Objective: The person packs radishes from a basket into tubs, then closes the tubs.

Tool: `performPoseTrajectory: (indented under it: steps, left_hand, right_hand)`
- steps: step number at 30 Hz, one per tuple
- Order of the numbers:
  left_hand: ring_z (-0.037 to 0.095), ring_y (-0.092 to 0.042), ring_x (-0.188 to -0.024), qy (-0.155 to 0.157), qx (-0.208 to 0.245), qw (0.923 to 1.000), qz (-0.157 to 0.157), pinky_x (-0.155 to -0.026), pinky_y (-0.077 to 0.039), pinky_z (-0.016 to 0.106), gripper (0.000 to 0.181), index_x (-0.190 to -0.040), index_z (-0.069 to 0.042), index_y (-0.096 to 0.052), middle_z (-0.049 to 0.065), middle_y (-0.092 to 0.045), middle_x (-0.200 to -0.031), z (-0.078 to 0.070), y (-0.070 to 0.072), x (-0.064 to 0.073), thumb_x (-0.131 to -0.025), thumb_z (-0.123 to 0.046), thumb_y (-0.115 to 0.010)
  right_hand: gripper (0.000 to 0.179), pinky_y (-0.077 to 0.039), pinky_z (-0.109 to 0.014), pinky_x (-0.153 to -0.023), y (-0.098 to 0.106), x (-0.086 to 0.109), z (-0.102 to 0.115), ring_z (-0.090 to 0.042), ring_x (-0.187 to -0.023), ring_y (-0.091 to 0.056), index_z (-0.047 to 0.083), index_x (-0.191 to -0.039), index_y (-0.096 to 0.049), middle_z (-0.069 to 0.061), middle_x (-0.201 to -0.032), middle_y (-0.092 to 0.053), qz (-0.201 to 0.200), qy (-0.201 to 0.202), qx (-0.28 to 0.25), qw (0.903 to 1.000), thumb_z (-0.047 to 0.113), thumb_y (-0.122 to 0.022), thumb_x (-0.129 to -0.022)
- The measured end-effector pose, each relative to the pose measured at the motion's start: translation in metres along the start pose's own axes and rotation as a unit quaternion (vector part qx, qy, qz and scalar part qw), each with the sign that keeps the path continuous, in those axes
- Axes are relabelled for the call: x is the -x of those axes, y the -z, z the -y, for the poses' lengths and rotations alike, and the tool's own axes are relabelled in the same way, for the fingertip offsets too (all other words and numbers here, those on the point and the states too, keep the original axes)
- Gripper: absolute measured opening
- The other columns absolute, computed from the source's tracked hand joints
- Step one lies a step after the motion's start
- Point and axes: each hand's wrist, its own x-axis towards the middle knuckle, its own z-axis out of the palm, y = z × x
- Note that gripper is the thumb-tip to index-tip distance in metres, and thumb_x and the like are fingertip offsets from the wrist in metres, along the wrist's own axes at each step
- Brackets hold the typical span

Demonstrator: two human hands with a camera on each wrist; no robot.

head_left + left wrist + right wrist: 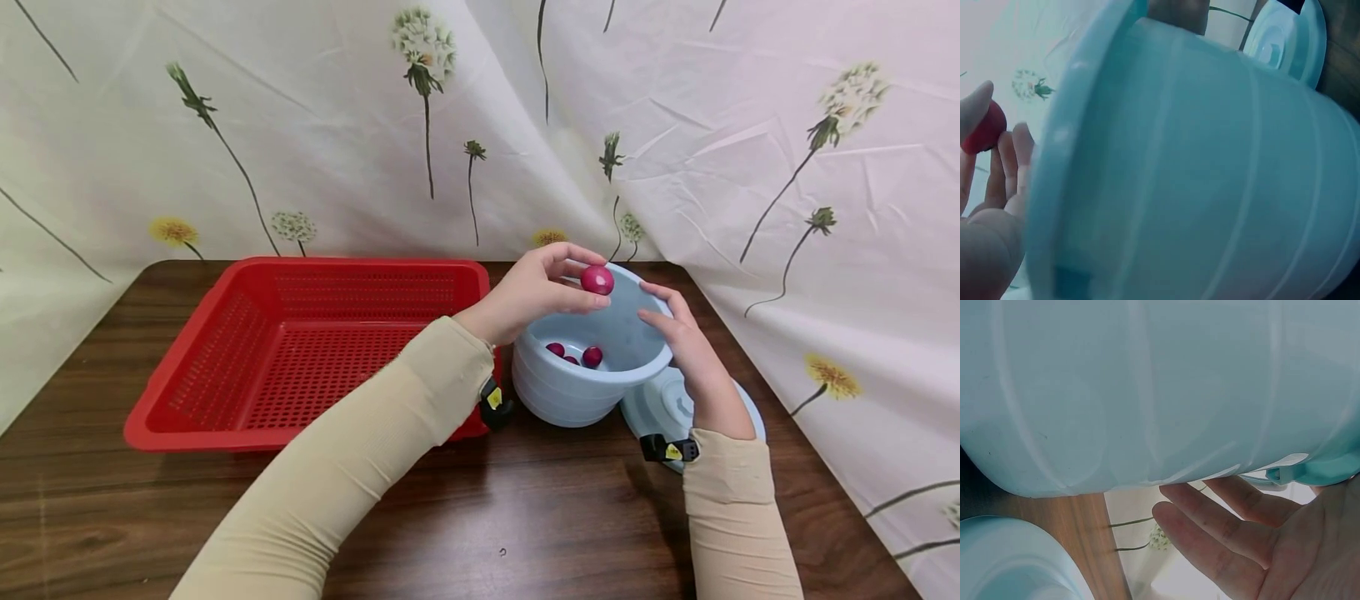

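My left hand (532,292) pinches a small, round, glossy magenta-red radish (597,279) between thumb and fingertips, above the open mouth of a light-blue bucket (562,400). In the left wrist view, the radish (988,128) shows beyond the bucket's rim. Several similar radishes (592,357) lie on the bucket's bottom. At the bucket's right side, my right hand (693,350) holds the rim, with the thumb on the inner side. Fingers of the right hand (1229,537) lie along the outer wall in the right wrist view.
A red perforated plastic basket (138,429) stands left of the bucket on the dark wooden table (570,517). The round light-blue lid (652,408) lies right of the bucket, partly under my right wrist. A white floral cloth (337,150) hangs behind and to the right.
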Motion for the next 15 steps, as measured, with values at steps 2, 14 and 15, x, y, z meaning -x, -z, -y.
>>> performPoseTrajectory:
  steps: [2, 14, 15]
  left_hand:
    - [0.023, -0.059, -0.113, 0.009, -0.003, 0.9999, -0.013, -0.088, -0.057, 0.034, 0.047, -0.13, -0.015, -0.059, 0.007, -0.058, -0.129, 0.005, -0.003, -0.003, -0.085, -0.012, -0.075]
    - [0.024, -0.059, -0.112, 0.036, -0.005, 0.9955, -0.087, -0.092, -0.057, 0.04, 0.046, -0.128, -0.015, -0.058, 0.008, -0.057, -0.128, 0.017, -0.007, -0.021, -0.086, -0.012, -0.077]
    - [0.024, -0.059, -0.112, 0.039, -0.014, 0.9953, -0.088, -0.091, -0.057, 0.039, 0.046, -0.128, -0.015, -0.058, 0.008, -0.057, -0.128, 0.017, -0.008, -0.022, -0.086, -0.012, -0.077]
  right_hand:
    - [0.061, -0.037, -0.055, -0.104, 0.0, 0.0, -0.001, -0.043, -0.139, -0.03, 0.016, -0.157, -0.018, -0.017, -0.162, -0.01, 0.0, 0.0, 0.0, 1.0, 0.034, -0.039, -0.103]
    - [0.06, -0.037, -0.056, -0.104, 0.0, 0.0, -0.001, -0.042, -0.139, -0.03, 0.017, -0.157, -0.018, -0.016, -0.162, -0.01, 0.002, 0.002, -0.002, 1.0, 0.034, -0.04, -0.104]
    - [0.06, -0.037, -0.056, -0.104, 0.0, 0.0, -0.001, -0.042, -0.139, -0.03, 0.017, -0.157, -0.018, -0.016, -0.162, -0.01, 0.002, 0.003, -0.002, 1.0, 0.034, -0.04, -0.103]
